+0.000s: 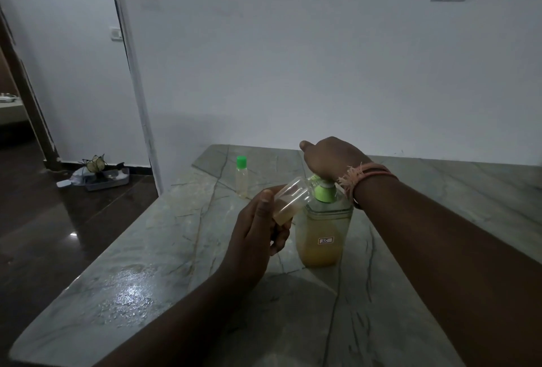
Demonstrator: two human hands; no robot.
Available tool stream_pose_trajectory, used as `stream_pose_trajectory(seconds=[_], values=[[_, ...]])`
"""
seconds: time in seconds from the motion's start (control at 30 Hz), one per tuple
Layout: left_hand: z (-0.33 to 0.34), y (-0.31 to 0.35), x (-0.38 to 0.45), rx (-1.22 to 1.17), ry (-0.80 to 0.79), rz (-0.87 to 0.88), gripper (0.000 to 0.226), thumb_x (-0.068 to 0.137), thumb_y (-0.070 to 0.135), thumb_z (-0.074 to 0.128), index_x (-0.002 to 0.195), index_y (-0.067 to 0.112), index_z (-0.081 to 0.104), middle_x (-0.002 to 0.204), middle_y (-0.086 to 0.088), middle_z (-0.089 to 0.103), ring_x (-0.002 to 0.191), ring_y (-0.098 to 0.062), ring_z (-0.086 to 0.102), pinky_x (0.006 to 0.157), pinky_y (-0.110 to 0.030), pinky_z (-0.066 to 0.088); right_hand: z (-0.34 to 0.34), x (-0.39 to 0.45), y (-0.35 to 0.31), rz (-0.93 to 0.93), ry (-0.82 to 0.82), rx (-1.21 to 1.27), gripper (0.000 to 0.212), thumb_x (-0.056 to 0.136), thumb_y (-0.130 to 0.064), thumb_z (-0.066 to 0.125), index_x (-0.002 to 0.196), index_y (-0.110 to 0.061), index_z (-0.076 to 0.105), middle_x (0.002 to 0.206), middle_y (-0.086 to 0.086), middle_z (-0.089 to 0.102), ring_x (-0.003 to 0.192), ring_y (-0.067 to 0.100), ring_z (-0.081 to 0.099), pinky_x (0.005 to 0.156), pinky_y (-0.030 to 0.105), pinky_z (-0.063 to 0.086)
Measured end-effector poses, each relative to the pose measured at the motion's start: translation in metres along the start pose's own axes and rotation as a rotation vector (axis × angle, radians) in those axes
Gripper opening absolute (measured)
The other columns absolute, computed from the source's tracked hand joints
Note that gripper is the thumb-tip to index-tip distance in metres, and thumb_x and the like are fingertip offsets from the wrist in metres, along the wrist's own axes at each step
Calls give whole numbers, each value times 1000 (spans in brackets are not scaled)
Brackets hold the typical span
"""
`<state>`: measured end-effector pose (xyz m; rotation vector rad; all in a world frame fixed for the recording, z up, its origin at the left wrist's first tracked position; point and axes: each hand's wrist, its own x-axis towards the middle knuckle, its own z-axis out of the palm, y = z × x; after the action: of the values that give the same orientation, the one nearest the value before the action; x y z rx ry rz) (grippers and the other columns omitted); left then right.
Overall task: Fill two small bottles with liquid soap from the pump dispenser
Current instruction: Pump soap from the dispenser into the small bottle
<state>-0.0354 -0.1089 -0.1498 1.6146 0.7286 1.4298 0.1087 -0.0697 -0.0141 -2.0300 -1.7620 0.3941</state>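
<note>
A clear pump dispenser (322, 234) with amber soap and a green pump collar stands on the marble table (146, 264). My right hand (331, 158) sits on top of the pump head and hides it. My left hand (261, 226) grips a small clear uncapped bottle (290, 202), tilted with its mouth against the green spout. A little amber soap lies in its lower part. A second small bottle (241, 177) with a green cap stands upright farther back on the table, to the left of the dispenser.
A white wall rises right behind the table. Dark glossy floor lies to the left, with a grey tray of small items (102, 176) by the wall corner. An open doorway (17, 108) is at far left.
</note>
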Motion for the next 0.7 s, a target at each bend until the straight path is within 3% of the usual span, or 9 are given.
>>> stream_pose_trajectory(seconds=[0.07,0.1,0.2,0.3,0.37,0.47,0.57,0.63,0.7], values=[[0,1,-1,0,-3,5,55,100,54,31,129,16,59,72,-4,59,52,-14,49,45,-27,39,-1,1,-2,-33,17,-36,39,106,-32,26,76,-18,48,120,19,59,117,36,56,99,39,44],[0,1,-1,-2,-7,12,56,99,55,32,129,15,59,72,-4,58,52,-14,49,45,-27,38,-1,3,0,-40,33,-45,43,105,-39,29,70,-18,45,112,18,60,114,35,58,94,38,44],[-1,1,1,-12,-8,22,50,103,45,28,129,15,60,72,-5,58,52,-14,48,44,-27,38,1,4,5,-47,80,-13,39,104,-37,31,95,-15,62,118,16,61,113,35,57,93,39,45],[0,0,1,-12,2,19,47,104,41,27,127,17,60,70,-3,58,50,-12,48,43,-26,39,2,3,5,-30,45,2,33,105,-26,28,95,-19,58,130,18,56,116,37,54,100,43,44],[0,0,0,2,1,16,47,104,41,27,128,18,59,71,-3,58,50,-12,48,43,-26,39,2,4,4,-34,25,-18,36,105,-29,28,108,-16,61,129,17,56,118,36,53,101,43,43],[0,1,-2,4,-10,24,48,103,43,28,128,17,59,72,-5,58,52,-14,48,44,-26,39,2,12,7,-20,6,-19,47,102,-48,31,72,-17,50,95,13,59,91,31,57,85,34,43],[0,2,-2,6,-22,35,49,103,48,30,128,18,59,73,-5,59,53,-14,49,44,-27,39,-6,17,6,8,53,107,57,98,-54,37,78,-8,64,75,5,63,59,19,51,62,26,38],[1,2,-1,11,-23,37,52,100,53,31,129,19,59,74,-6,59,53,-15,50,45,-27,40,-9,20,4,10,77,155,56,98,-48,40,75,-7,69,64,1,66,57,18,56,57,26,37],[1,2,0,8,-18,44,53,100,52,30,129,19,59,73,-5,59,53,-14,49,45,-26,40,-3,26,6,10,112,128,51,96,-49,44,82,-7,70,81,6,72,75,24,65,67,28,41]])
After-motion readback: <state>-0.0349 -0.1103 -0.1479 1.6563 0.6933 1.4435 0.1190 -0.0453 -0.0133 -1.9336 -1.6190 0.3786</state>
